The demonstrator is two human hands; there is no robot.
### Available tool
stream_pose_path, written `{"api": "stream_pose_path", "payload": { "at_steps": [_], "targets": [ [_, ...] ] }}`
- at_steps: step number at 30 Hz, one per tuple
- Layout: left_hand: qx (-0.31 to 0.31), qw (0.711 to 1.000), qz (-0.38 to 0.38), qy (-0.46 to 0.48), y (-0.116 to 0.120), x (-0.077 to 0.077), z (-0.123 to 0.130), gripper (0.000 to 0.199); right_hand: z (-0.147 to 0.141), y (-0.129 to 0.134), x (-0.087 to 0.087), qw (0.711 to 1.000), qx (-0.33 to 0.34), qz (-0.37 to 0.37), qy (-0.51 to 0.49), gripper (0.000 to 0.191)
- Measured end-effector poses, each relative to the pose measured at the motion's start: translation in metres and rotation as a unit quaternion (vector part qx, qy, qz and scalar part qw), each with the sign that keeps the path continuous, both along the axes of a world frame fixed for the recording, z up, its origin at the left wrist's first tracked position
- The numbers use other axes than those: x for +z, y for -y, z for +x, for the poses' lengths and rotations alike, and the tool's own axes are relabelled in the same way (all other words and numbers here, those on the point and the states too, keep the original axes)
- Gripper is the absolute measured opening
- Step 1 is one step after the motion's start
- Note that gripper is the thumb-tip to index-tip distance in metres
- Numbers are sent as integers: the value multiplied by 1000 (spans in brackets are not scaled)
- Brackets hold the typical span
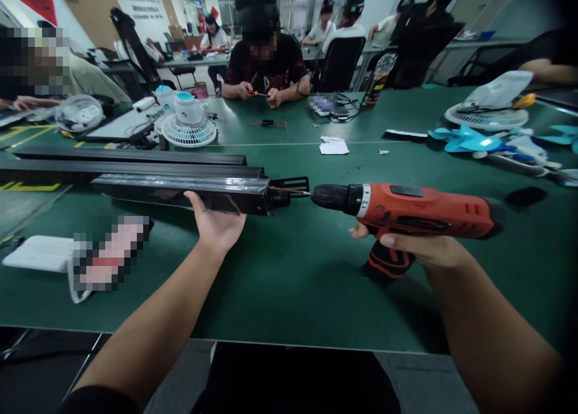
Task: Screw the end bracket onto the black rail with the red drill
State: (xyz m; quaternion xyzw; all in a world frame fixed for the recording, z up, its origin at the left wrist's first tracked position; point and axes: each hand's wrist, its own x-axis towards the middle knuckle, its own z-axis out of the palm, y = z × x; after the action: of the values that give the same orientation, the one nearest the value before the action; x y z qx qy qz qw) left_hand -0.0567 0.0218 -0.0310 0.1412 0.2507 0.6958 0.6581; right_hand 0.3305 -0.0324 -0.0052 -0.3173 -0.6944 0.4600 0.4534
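My right hand (428, 248) is wrapped round the handle of a red and black cordless drill (424, 209), which points left. The drill's bit meets or lies very near the end of a long black bar (226, 194), beside a slotted black bracket (295, 185); exact contact cannot be made out. My left hand (219, 224) supports that bar from below and in front, thumb up against its side, the other fingers hidden under it. Glossy clear film covers part of the bar. Two more black bars (135, 155) lie just behind it.
On the green table (289, 281) are a phone (115, 254) and white case (40, 253) at left, fan parts (187, 122) behind the bars, white paper (334, 145), and blue fan blades (469, 140) at right. A person (266, 59) sits opposite, holding a small tool.
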Motion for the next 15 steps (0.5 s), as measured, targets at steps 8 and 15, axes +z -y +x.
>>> {"api": "stream_pose_path", "payload": {
  "at_steps": [8, 15],
  "targets": [
    [-3, 1000, 5, -7, -1, -1, -1, 88, 1, -4, -1, 999, 27, 20, 1, 20],
    [10, 1000, -5, -23, 3, 6, 4, 90, 1, -6, -3, 999, 39, 22, -11, 21]
  ]
}}
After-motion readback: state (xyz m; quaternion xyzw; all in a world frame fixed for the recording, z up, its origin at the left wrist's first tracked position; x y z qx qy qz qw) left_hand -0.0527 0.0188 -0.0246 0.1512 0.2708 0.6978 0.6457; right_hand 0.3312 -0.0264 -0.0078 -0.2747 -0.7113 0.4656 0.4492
